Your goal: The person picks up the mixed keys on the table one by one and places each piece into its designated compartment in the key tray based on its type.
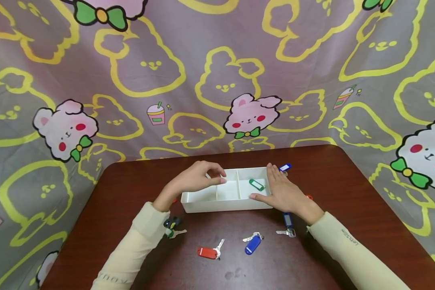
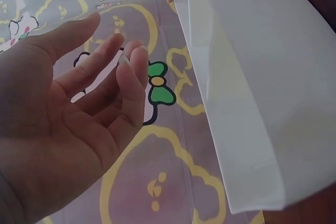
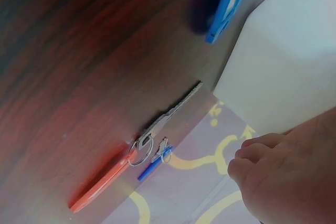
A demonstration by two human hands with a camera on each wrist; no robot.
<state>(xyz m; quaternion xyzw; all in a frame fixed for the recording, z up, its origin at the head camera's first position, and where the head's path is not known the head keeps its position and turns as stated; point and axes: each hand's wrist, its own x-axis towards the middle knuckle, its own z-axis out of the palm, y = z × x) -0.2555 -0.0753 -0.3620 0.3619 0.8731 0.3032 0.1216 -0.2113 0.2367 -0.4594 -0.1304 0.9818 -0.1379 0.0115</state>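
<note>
Head view: hovering half open and empty with the left grip over the white tray; resting the right grip wide open against its right end. By that thumb, in the right compartment: green oblong key tag, pale-labelled. Left wrist view: curving loosely, apart from the tray. Right wrist view: near the right grip, on the table, red tag with silver key.

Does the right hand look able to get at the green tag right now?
Probably yes: the green tag lies uncovered in the open-topped tray, and the right hand is close beside it, at the tray's right end.
</note>
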